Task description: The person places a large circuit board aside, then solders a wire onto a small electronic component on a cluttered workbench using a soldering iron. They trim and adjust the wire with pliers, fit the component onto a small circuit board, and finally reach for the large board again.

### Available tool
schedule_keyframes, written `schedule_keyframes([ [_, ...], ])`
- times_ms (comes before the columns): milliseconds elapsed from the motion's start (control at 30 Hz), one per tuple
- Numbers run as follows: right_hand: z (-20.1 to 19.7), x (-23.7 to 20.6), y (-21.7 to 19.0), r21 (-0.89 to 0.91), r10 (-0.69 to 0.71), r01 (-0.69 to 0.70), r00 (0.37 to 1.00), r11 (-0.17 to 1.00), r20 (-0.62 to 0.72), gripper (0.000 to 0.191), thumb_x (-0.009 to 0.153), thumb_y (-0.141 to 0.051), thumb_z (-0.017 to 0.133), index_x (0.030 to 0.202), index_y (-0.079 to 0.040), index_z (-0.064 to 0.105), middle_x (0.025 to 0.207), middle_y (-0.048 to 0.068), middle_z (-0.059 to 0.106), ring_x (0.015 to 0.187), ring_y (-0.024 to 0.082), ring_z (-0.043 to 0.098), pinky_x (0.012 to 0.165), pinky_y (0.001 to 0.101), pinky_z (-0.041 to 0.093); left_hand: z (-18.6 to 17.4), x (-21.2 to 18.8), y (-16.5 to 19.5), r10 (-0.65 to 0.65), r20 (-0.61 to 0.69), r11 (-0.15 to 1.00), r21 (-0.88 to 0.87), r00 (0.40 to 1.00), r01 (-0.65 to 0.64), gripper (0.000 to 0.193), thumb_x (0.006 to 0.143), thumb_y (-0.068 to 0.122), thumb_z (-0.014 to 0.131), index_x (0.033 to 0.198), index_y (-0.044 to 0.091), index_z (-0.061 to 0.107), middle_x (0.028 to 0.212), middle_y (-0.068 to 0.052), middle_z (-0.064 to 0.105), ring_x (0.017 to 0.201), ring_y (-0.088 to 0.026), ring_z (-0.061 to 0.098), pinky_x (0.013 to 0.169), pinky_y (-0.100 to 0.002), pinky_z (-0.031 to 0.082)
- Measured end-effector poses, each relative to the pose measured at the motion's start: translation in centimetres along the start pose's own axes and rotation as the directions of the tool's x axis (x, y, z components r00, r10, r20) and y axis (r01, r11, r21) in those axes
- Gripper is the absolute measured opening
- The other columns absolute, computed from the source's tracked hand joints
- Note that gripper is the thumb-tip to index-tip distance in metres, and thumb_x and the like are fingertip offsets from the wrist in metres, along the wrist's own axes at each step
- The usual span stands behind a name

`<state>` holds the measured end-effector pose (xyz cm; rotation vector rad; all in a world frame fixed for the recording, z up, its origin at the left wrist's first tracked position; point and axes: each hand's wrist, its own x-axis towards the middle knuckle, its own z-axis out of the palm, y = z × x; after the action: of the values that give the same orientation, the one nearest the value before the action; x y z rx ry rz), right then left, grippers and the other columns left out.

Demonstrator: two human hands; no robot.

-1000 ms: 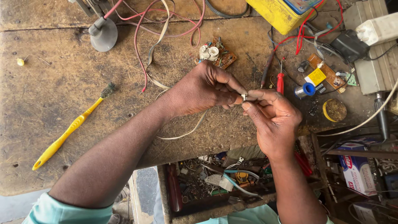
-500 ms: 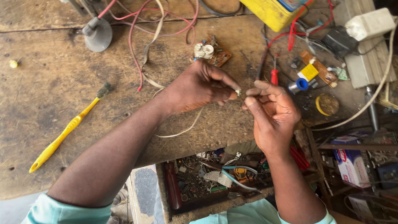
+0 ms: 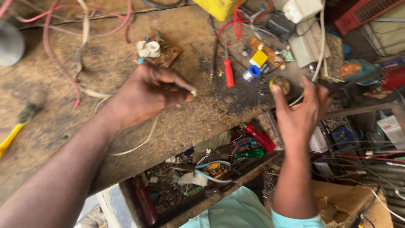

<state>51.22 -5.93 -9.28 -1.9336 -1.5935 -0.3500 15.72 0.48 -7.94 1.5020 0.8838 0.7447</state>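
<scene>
My left hand (image 3: 147,95) hovers over the worn wooden bench (image 3: 63,105), thumb and fingers pinched on a small pale part (image 3: 193,92). My right hand (image 3: 301,112) is off to the right past the bench's edge, fingers spread and holding nothing. Its thumb tip is close to a small round brownish tin (image 3: 282,83). A thin white wire (image 3: 139,143) trails on the bench under my left wrist. Just beyond my left knuckles lies a brown circuit board (image 3: 162,50) with a white component on it.
A red-handled screwdriver (image 3: 228,72), a blue tape roll (image 3: 252,73), a yellow box (image 3: 219,6) and white adapters (image 3: 301,8) crowd the bench's far right. Red wires (image 3: 50,55) loop at far left, near a yellow brush handle (image 3: 9,137). Below, an open drawer (image 3: 198,173) holds parts and red-handled pliers (image 3: 258,136).
My hands were together on the small part. Now my right hand has let go and swung right, open, while my left keeps the part. The view has shifted closer and rightward.
</scene>
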Motion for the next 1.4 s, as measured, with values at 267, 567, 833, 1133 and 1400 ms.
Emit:
schedule_keyframes([
  [267, 1.7, -0.4, 1.9, 0.036, -0.093, 0.093, 0.996, 0.995, -0.007, 0.049, 0.092, -0.026, 0.096, 0.129, -0.006, 0.071, 0.128, 0.018, 0.06, 0.129, 0.039, 0.051, 0.112, 0.0537, 0.042, -0.2, 1.1, -1.5, 0.219, 0.015, 0.973, -0.083, 0.976, -0.217, 0.018, 0.087, 0.003, 0.078, 0.105, 0.002, 0.079, 0.097, -0.009, 0.077, 0.085, -0.014, 0.077, 0.077, -0.027, 0.066],
  [567, 0.5, -3.4, -10.6, 0.739, -0.347, 0.249, 0.938, 0.626, -0.022, 0.056, 0.098, 0.016, 0.074, 0.147, 0.007, 0.05, 0.13, 0.016, 0.066, 0.114, 0.021, 0.07, 0.1, 0.0309, 0.06, 0.1, 0.9, -1.2, 0.13, -0.029, 0.988, -0.079, 0.991, -0.132, 0.015, 0.087, 0.002, 0.077, 0.101, 0.001, 0.08, 0.084, -0.005, 0.08, 0.068, -0.009, 0.072, 0.063, -0.024, 0.063],
  [833, 0.8, -3.5, -14.4, 0.488, -0.468, 0.419, 0.883, 0.766, -0.023, 0.065, 0.087, 0.005, 0.084, 0.145, 0.003, 0.056, 0.106, 0.013, 0.065, 0.089, 0.021, 0.069, 0.077, 0.0342, 0.056, 0.5, 0.8, -1.7, 0.244, -0.113, 0.966, -0.061, 0.963, -0.252, 0.019, 0.082, -0.002, 0.079, 0.101, -0.002, 0.075, 0.08, -0.004, 0.076, 0.07, -0.004, 0.066, 0.061, -0.022, 0.056],
  [1133, 1.1, -4.1, -14.9, 0.515, -0.516, 0.452, 0.856, 0.728, -0.023, 0.063, 0.09, 0.003, 0.083, 0.146, 0.003, 0.053, 0.111, 0.015, 0.066, 0.093, 0.024, 0.071, 0.08, 0.0365, 0.058, 0.6, 0.9, -1.9, 0.211, -0.136, 0.973, -0.068, 0.968, -0.221, 0.027, 0.082, -0.001, 0.081, 0.104, -0.003, 0.067, 0.078, -0.003, 0.075, 0.07, -0.004, 0.068, 0.06, -0.023, 0.055],
  [1400, 1.1, -4.3, -15.0, 0.526, -0.54, 0.471, 0.841, 0.708, -0.027, 0.06, 0.092, 0.003, 0.082, 0.145, 0.004, 0.054, 0.115, 0.019, 0.067, 0.102, 0.029, 0.072, 0.085, 0.0389, 0.06, 0.6, 0.7, -1.9, 0.204, -0.145, 0.975, -0.055, 0.968, -0.214, 0.028, 0.082, -0.001, 0.083, 0.103, -0.002, 0.065, 0.076, -0.005, 0.074, 0.068, -0.005, 0.066, 0.058, -0.024, 0.054],
])
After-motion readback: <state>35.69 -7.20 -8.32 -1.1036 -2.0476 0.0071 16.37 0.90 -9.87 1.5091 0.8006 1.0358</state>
